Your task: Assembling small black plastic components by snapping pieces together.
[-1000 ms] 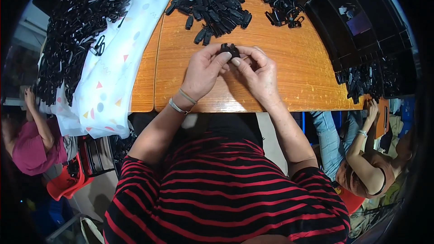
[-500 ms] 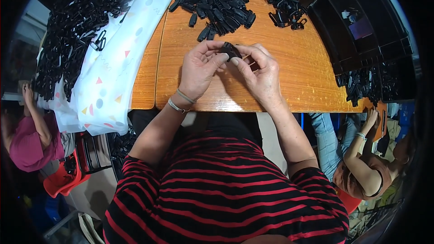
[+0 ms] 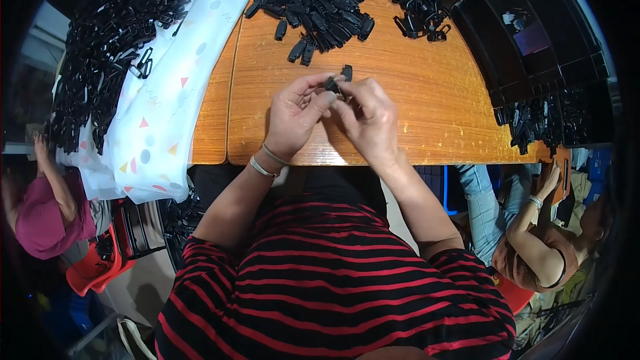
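Observation:
In front of my chest, above the near part of the wooden table (image 3: 427, 113), my two hands meet. My left hand (image 3: 297, 108) pinches a small black plastic piece (image 3: 332, 85) between thumb and fingers. Close against it, the fingers of my right hand (image 3: 375, 117) are closed in a pinch at the piece's right side. A second black part (image 3: 347, 72) sticks up just beyond the right fingertips. Whether it is joined to the first piece is hidden by the fingers.
A pile of black plastic parts (image 3: 320, 10) lies ahead, with looped black frames (image 3: 423, 17) right of it. More black frames (image 3: 127, 40) heap on a patterned white sheet (image 3: 157, 113) at left. A black bin (image 3: 533, 33) stands right. People sit at both sides.
Both hands have come slightly nearer to me, and my right hand has shifted left and regripped. The black part beyond the fingers now shows apart from the pinched piece.

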